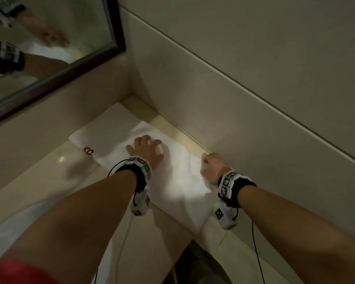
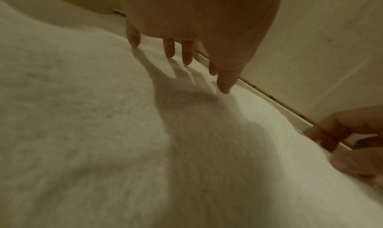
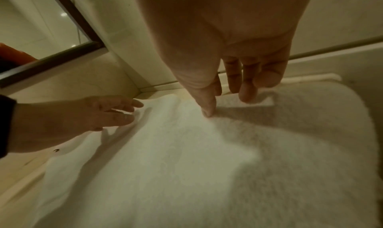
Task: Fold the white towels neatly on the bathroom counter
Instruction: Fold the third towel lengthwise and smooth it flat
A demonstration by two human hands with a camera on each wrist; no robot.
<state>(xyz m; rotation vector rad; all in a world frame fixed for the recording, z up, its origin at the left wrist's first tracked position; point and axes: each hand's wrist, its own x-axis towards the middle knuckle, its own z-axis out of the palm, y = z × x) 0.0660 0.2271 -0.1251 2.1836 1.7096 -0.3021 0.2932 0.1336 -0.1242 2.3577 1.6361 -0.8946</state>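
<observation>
A white towel [image 1: 178, 181] with a red stitched logo [image 1: 88, 153] lies flat on the beige counter [image 1: 49, 177], running along the right wall. My left hand [image 1: 147, 149] rests on the towel's far part, fingers spread and fingertips [image 2: 187, 56] touching the cloth [image 2: 103, 133]. My right hand [image 1: 212, 166] is at the towel's edge by the wall. Its thumb [image 3: 207, 110] presses on top of the towel [image 3: 165, 166] and its curled fingers [image 2: 323, 136] hook the edge. The left hand [image 3: 99, 111] sits a hand's width from the right.
A dark-framed mirror [image 1: 70, 66] hangs at the back left, and a tiled wall [image 1: 254, 89] closes in the counter's right side. Something white and blurred [image 1: 14, 226] lies at the counter's near left. Cables hang from both wrist bands.
</observation>
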